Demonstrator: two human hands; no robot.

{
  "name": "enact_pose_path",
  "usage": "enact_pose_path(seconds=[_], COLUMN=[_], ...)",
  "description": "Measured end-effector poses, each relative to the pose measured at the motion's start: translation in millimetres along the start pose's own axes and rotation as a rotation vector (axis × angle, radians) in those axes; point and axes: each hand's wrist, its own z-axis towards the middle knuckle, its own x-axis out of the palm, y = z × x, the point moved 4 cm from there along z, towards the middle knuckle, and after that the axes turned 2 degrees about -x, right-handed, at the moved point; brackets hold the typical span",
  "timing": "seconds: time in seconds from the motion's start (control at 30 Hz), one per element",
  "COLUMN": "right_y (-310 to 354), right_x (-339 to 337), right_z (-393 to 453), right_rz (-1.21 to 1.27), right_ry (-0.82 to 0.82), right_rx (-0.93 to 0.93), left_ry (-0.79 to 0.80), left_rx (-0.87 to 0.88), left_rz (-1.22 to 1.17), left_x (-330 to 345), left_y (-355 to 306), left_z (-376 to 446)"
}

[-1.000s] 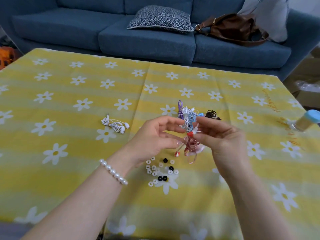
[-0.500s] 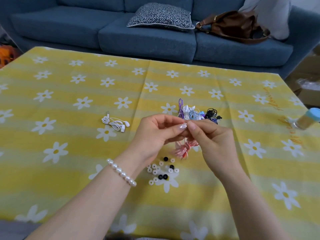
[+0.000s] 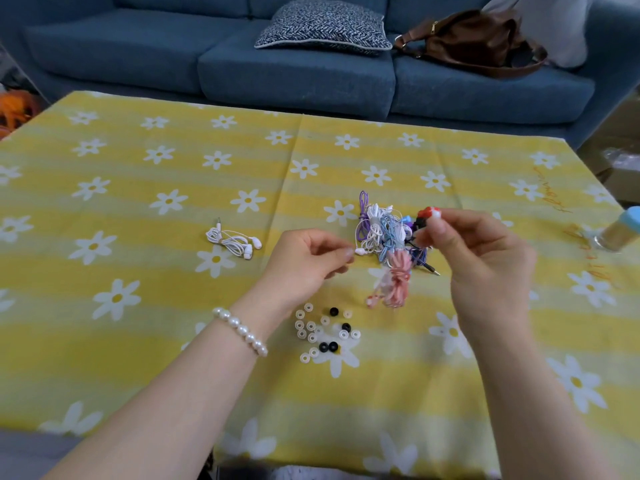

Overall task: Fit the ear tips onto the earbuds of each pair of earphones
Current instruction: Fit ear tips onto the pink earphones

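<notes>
A person's right hand [image 3: 485, 265], right of centre, pinches a red earbud [image 3: 428, 213] with a white tip between thumb and forefinger, held up above the table. The left hand [image 3: 304, 265], at centre, has its fingers curled, thumb and forefinger close together; whether they pinch anything cannot be told. A pearl bracelet [image 3: 240, 330] circles the left wrist.

Orange handwriting [image 3: 550, 192] runs along the right edge of the yellow daisy-print cloth [image 3: 138, 188], too faint to read.

Between the hands lies a tangle of earphones [image 3: 384, 233] in white, purple, blue and black, with a coiled pink cable [image 3: 398, 282] hanging just below it. Loose ear tips [image 3: 325, 332], mostly clear with a few black, are scattered at lower centre. A white bundled pair [image 3: 233, 241] lies apart at centre left. A blue-capped bottle [image 3: 623, 230] sits at the right edge. A blue sofa [image 3: 207, 57] fills the top, bearing a patterned cushion [image 3: 322, 27] and a brown bag [image 3: 474, 43].
</notes>
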Motion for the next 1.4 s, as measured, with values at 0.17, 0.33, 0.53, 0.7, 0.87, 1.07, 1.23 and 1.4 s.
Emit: enact_pose_path(seconds=[0.17, 0.33, 0.53, 0.7, 0.87, 1.07, 1.23, 1.4], right_y=[3, -23, -36, -38, -44, -35, -31, -28], right_x=[-14, -6, 7, 9, 10, 17, 18, 18], right_z=[4, 3, -3, -5, -9, -13, -14, -13], right_rz=[-0.101, -0.368, -0.567, -0.631, -0.660, -0.226, -0.135, -0.093], right_ry=[-0.089, 0.075, 0.277, 0.320, 0.329, 0.258, 0.301, 0.297], right_rx=[-0.062, 0.159, 0.230, 0.251, 0.319, 0.426, 0.459, 0.473], left_ry=[0.045, 0.091, 0.038, 0.024, 0.058, 0.130, 0.183, 0.204], left_rx=[-0.034, -0.124, -0.106, -0.007, -0.035, -0.180, -0.318, -0.425], left_rz=[0.816, 1.040, 1.088, 0.990, 0.262, -0.339, -0.632, -0.775], left_x=[-6, -12, -13, -13, -1, 18, 24, 30], left_y=[33, 49, 52, 42, 23, 13, 13, 14], left_z=[13, 16, 17, 16, 7, -7, -11, -15])
